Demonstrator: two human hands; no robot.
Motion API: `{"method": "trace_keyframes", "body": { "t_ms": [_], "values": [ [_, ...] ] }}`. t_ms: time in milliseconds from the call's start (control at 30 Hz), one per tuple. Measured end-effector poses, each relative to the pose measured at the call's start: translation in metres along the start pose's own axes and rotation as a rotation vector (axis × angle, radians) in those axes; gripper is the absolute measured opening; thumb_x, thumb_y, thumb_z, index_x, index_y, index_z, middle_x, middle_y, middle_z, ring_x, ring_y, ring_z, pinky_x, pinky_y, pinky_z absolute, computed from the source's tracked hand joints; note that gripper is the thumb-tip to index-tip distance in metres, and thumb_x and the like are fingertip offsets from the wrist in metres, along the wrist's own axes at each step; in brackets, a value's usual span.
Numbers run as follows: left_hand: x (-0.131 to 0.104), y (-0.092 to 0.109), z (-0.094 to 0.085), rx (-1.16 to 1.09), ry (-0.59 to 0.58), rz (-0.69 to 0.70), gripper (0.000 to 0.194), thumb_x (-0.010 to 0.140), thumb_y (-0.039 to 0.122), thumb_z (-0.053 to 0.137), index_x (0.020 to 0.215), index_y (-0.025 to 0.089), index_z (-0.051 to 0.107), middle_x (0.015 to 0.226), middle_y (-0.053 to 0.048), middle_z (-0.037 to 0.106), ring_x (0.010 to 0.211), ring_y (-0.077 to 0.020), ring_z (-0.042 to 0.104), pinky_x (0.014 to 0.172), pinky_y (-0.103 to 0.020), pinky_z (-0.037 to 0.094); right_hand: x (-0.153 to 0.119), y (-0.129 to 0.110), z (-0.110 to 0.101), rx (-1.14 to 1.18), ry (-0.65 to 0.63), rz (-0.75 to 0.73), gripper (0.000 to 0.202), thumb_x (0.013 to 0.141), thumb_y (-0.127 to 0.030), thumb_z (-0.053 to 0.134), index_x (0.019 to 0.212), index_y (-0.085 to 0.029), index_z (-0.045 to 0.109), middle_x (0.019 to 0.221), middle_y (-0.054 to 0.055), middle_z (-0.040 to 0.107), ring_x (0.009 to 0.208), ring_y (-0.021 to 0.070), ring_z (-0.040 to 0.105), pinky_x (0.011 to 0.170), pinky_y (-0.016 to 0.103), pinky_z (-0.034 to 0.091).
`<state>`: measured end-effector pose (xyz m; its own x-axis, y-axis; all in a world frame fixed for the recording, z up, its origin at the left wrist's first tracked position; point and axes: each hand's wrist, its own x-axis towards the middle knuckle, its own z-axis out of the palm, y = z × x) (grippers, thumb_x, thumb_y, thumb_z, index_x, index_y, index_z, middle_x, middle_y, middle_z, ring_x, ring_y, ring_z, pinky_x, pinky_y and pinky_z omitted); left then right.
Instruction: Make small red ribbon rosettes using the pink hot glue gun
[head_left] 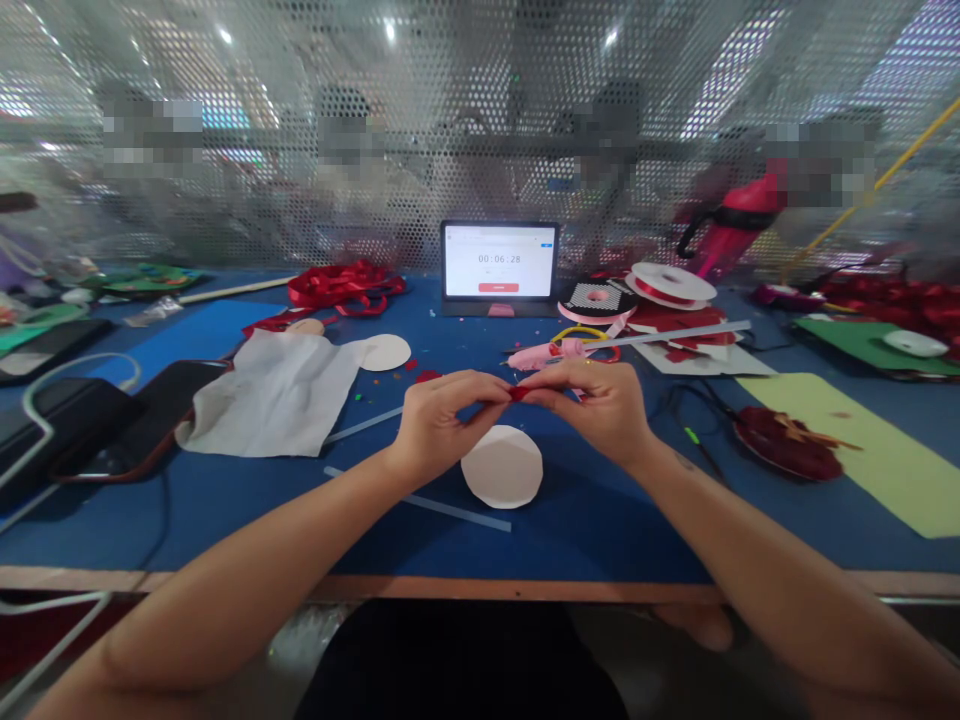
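My left hand and my right hand meet over the middle of the table, fingertips pinched on a small red piece. It looks like ribbon or fabric, mostly covered by the fingers. Just below them a cream round disc lies flat on the blue tabletop. A translucent glue stick runs along the table, partly under the disc's left side. Behind my right hand lies a pink glue gun with a glue stick in it, next to yellow-and-red-handled scissors.
A tablet showing a timer stands at the back. Ribbon spools sit back right, red ribbon back left. A grey cloth, a second disc and phones lie left. Yellow paper lies right, beneath part of a dark red piece.
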<state>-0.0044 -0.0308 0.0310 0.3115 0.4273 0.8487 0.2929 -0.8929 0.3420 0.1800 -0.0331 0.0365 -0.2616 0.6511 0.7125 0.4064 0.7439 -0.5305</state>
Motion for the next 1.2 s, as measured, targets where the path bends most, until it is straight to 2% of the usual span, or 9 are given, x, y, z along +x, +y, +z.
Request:
{"method": "trace_keyframes", "body": {
  "t_ms": [200,500,833,1200],
  "values": [
    [0.0000,0.0004,-0.0002,-0.025,-0.001,-0.023,0.007,0.075,0.009,0.061,0.073,0.013,0.065,0.075,-0.005,0.070,0.070,-0.0106,0.066,0.067,-0.018,0.054,-0.0018,0.0003,0.0010,-0.012,0.028,-0.009,0.006,0.073,-0.023,0.067,0.078,-0.024,0.072,0.074,-0.003,0.072,0.065,0.0121,0.065,0.061,0.023,0.052],
    [-0.0018,-0.0012,0.0005,-0.176,-0.009,-0.176,0.004,0.075,0.010,0.063,0.076,0.012,0.066,0.078,-0.007,0.070,0.073,-0.0136,0.066,0.066,-0.022,0.056,-0.0012,0.0018,0.0002,-0.061,0.008,-0.027,0.009,0.075,-0.022,0.064,0.080,-0.025,0.071,0.076,-0.003,0.072,0.071,0.0137,0.066,0.067,0.025,0.052],
    [0.0003,0.0001,-0.0003,-0.118,-0.004,-0.121,0.006,0.074,0.008,0.063,0.073,0.013,0.066,0.076,-0.006,0.069,0.070,-0.0116,0.065,0.063,-0.018,0.054,-0.0016,-0.0020,0.0028,0.046,0.007,0.137,0.008,0.074,-0.024,0.065,0.079,-0.021,0.071,0.071,-0.001,0.072,0.063,0.0128,0.066,0.060,0.022,0.053],
    [0.0011,0.0017,-0.0011,-0.044,0.020,-0.089,0.006,0.074,0.011,0.063,0.071,0.016,0.066,0.075,-0.004,0.070,0.068,-0.0109,0.065,0.065,-0.020,0.055,-0.0034,-0.0018,0.0077,0.121,0.058,0.155,0.008,0.073,-0.025,0.066,0.079,-0.023,0.072,0.073,-0.002,0.072,0.066,0.0141,0.067,0.063,0.024,0.057]
  ]
}}
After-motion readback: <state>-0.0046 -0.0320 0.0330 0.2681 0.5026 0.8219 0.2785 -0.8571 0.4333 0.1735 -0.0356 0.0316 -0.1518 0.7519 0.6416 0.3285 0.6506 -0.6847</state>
